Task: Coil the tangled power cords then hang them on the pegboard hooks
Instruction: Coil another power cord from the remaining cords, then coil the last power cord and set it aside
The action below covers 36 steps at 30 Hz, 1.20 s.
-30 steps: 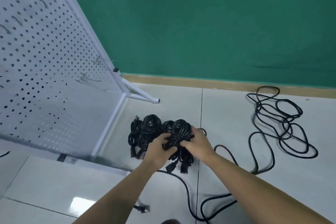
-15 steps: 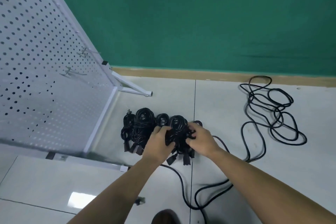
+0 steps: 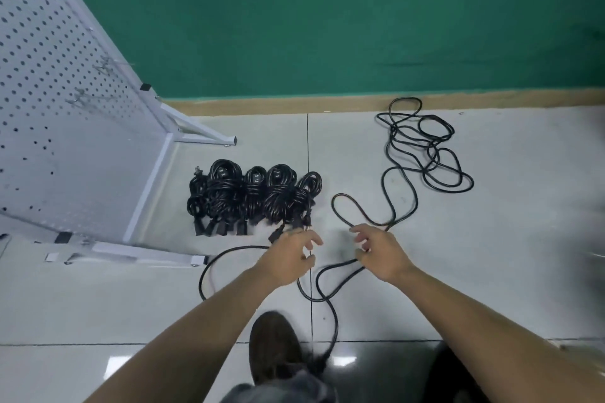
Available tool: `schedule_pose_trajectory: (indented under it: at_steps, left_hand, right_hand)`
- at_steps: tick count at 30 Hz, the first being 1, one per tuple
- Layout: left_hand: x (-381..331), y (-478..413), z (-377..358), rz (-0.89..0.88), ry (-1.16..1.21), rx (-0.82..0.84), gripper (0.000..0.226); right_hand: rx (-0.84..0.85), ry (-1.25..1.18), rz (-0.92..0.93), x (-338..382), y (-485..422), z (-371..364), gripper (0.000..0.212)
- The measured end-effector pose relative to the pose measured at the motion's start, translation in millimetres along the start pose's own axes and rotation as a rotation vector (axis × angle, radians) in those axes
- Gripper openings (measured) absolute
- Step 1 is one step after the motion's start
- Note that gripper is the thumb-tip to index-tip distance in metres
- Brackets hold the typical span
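A moment ago both our hands were pressing on the last bundle; now they have let go and drawn back. The row of coiled cords point(image 3: 248, 196) lies on the floor point(image 3: 507, 239), just beside the foot of the pegboard point(image 3: 65, 127). Our left hand point(image 3: 289, 260) and right hand point(image 3: 383, 255) hover above the loose cord point(image 3: 429, 154), each grip relaxed and empty. We judge that the next cord starts now. The hooks point(image 3: 104, 64) carry nothing yet.

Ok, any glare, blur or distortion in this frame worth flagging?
Head view: light glare on the glossy floor beside the shoe; right edge smeared by motion blur; pegboard slants from wide-angle distortion; left hand, right hand and coiled cords are sharp enough.
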<state>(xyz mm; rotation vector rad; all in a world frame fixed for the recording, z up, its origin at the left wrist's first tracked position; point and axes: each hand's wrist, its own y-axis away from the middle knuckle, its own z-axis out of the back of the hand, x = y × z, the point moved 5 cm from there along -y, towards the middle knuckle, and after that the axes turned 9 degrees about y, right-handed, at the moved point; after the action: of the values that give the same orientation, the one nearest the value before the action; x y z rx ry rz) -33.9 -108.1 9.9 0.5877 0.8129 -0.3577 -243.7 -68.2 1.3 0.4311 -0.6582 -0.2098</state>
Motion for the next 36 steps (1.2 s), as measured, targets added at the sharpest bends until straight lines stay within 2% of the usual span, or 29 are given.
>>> schedule_pose_trajectory:
  at_steps: [6, 8, 10, 15, 18, 21, 24, 27, 30, 32, 34, 36]
  left_hand:
    - [14.1, 2.8, -68.5, 0.137, -0.169, 0.327, 0.038]
    - [21.8, 6.1, -87.6, 0.159, -0.227, 0.383, 0.04]
    - [26.3, 7.2, -100.1, 0.172, -0.291, 0.341, 0.039]
    - [30.7, 3.2, -118.6, 0.176, -0.283, 0.184, 0.027]
    - [33.3, -2.5, -119.1, 0.177, -0.27, 0.165, 0.027]
    - [27.2, -10.1, -119.7, 0.112, -0.274, 0.123, 0.018]
    - [18.3, -20.9, -122.8, 0.1, -0.079, 0.009, 0.014]
    - [-1.1, -30.8, -126.1, 0.111, 0.217, -0.015, 0.008]
    - [-16.9, -36.7, -124.4, 0.152, 0.485, -0.064, 0.009]
    - [-24.7, -40.2, -124.1, 0.157, 0.551, -0.053, 0.011]
    - [-30.7, -45.8, -121.5, 0.109, 0.447, -0.03, 0.014]
    - [-38.4, -50.9, -111.7, -0.01, 0.13, -0.056, 0.013]
  right_hand:
    - [0.066, 0.03, -0.028, -36.5, 43.1, -29.9, 0.039]
    - [0.084, 0.024, -0.048, -46.6, 53.9, -37.5, 0.038]
    - [0.102, 0.023, -0.067, -54.7, 61.7, -43.3, 0.038]
    - [0.135, 0.029, -0.087, -65.8, 68.7, -46.2, 0.038]
    - [0.168, 0.022, -0.113, -72.0, 70.1, -48.7, 0.037]
    - [0.198, 0.016, -0.14, -79.0, 70.5, -52.6, 0.037]
    - [0.244, 0.005, -0.182, -84.2, 72.5, -59.6, 0.051]
    - [0.254, -0.097, -0.22, -86.6, 74.5, -64.2, 0.065]
    - [0.14, -0.176, -0.271, -90.9, 72.2, -56.4, 0.039]
    - [0.009, -0.252, -0.332, -95.2, 71.1, -42.7, 0.02]
    - [-0.091, -0.322, -0.36, -95.9, 71.1, -28.0, 0.024]
    - [-0.152, -0.362, -0.374, -92.5, 72.8, -11.1, 0.028]
